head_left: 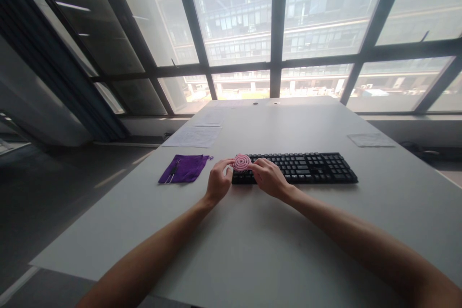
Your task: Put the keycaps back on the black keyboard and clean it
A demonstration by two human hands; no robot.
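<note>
A pink round disc with concentric rings [241,162] is held over the left end of a black keyboard [303,166]. My left hand [219,180] is closed on the disc's left edge, with fingertips at its rim and the thumb just below. From the other side, my right hand [269,177] grips the right edge between its fingers. The keys under the disc and under my right hand are hidden. Left of my left hand lies a purple cloth pouch [191,167]. On the pouch rests a small black-handled tool with two thin metal prongs [174,168].
Sheets of paper [193,136] lie on the white table [274,240] at the back left. A flat, pale rectangular sheet [371,140] is at the right. Large framed windows [234,14] stand behind the table, and a dark curtain [68,67] hangs at the left.
</note>
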